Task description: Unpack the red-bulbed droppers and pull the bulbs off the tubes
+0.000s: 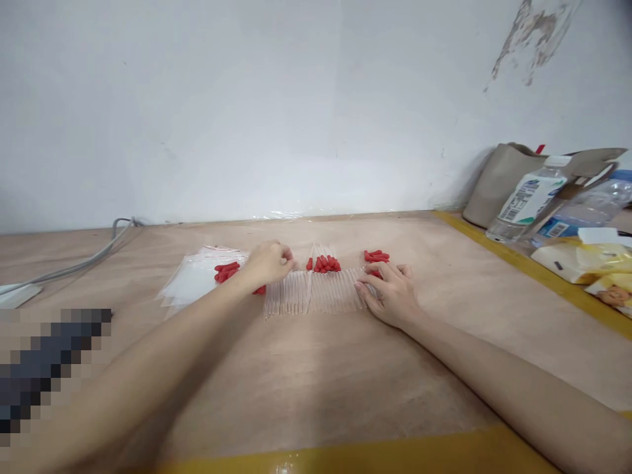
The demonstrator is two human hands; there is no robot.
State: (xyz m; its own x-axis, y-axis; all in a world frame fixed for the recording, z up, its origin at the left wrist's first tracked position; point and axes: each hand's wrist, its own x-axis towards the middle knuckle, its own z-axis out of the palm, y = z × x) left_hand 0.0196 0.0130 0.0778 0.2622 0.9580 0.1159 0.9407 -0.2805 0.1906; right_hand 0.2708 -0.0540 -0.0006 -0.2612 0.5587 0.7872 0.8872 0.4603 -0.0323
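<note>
A row of thin clear tubes (333, 293) lies side by side on the table, most of them pointing away from me. Small red rubber-looking bulbs (326, 264) are heaped at the far ends of the tubes. My left hand (271, 263) is over the far left corner of the row, its fingers curled together; whatever is between the fingertips is hidden. At the row's right end, my right hand (394, 294) rests with thumb and fingers apart, touching the outermost tubes. More red bulbs (376, 256) lie just beyond it. Another red pile (226, 272) sits left of my left hand, partly covered by that arm.
Clear zip bags (190, 280) are stacked on the left, under some red bulbs. A grey cable (93, 255) runs along the far left. Plastic bottles (526, 201), a grey-beige bag (494, 181) and yellow-white packets (567, 258) stand at the right, past yellow tape (488, 253). A wall rises behind.
</note>
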